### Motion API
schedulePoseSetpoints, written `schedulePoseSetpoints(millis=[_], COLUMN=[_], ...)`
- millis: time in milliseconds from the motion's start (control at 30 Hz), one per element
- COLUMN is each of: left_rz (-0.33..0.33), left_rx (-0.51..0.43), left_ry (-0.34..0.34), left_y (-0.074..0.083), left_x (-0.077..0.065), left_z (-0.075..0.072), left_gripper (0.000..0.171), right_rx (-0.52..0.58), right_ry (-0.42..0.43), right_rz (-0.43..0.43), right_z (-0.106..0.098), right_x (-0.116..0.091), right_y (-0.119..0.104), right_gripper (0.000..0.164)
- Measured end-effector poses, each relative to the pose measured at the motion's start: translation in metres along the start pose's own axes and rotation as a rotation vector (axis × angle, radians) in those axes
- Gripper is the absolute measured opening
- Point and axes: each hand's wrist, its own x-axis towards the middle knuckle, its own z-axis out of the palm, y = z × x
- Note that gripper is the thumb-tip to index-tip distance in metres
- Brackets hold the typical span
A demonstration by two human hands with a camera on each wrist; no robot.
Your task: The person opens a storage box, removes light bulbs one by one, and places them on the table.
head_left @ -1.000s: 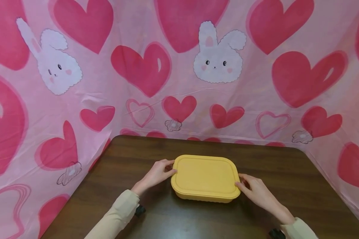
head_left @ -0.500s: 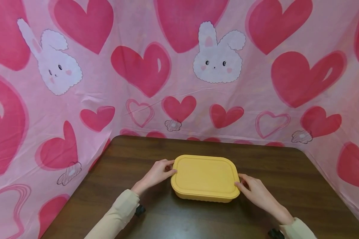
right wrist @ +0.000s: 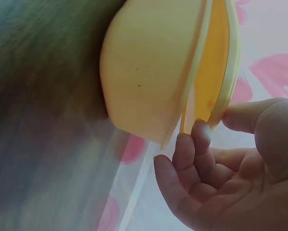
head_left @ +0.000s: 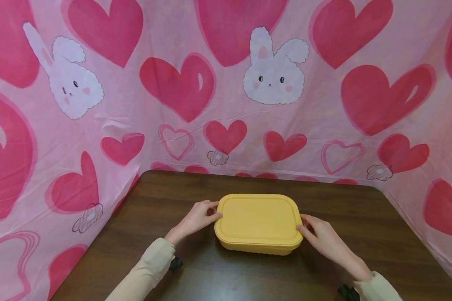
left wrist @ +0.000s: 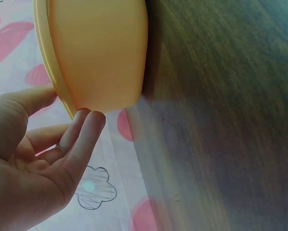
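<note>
A yellow rectangular food container [head_left: 255, 248] with rounded corners stands on the table, topped by its matching yellow lid [head_left: 259, 218]. My left hand [head_left: 196, 218] is at the left end, thumb on the lid's top and fingertips at the underside of its rim. At the opposite end, my right hand [head_left: 325, 239] pinches the lid's edge between thumb and fingers. The right wrist view shows the lid [right wrist: 224, 72] raised off the container's rim there, leaving a wedge-shaped gap. In the left wrist view the lid still meets the container wall [left wrist: 100, 53]. The container's inside is mostly hidden.
The dark brown wooden table [head_left: 181, 188] has rounded far corners. Pink cloth [head_left: 316, 113] printed with hearts and bunnies hangs behind and along both sides. Dark straps [head_left: 176, 264] show at the wrists below cream sleeves [head_left: 147, 267].
My right hand has moved slightly up, and the lid's right end has risen with it. The left hand stays almost where it was.
</note>
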Motion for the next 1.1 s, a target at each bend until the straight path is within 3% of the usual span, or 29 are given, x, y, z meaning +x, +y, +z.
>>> schedulePoseSetpoints(millis=[500, 700, 933, 1100], left_rz=[-0.049, -0.08, -0.159, -0.208], left_rx=[-0.039, -0.047, -0.089, -0.086], left_ry=[0.093, 0.108, 0.116, 0.121], left_y=[0.01, 0.007, -0.001, -0.009], left_x=[-0.006, -0.01, -0.016, -0.023], left_z=[-0.026, -0.038, -0.051, -0.063], left_gripper=[0.046, 0.048, 0.044, 0.042], right_rx=[0.032, 0.062, 0.086, 0.143], right_ry=[0.025, 0.015, 0.008, -0.028], right_rz=[0.008, 0.038, 0.027, 0.015], right_z=[-0.003, -0.001, 0.011, 0.019], right_x=[0.009, 0.014, 0.02, 0.025], right_y=[-0.021, -0.035, -0.05, -0.06], right_gripper=[0.03, 0.035, 0.013, 0.011])
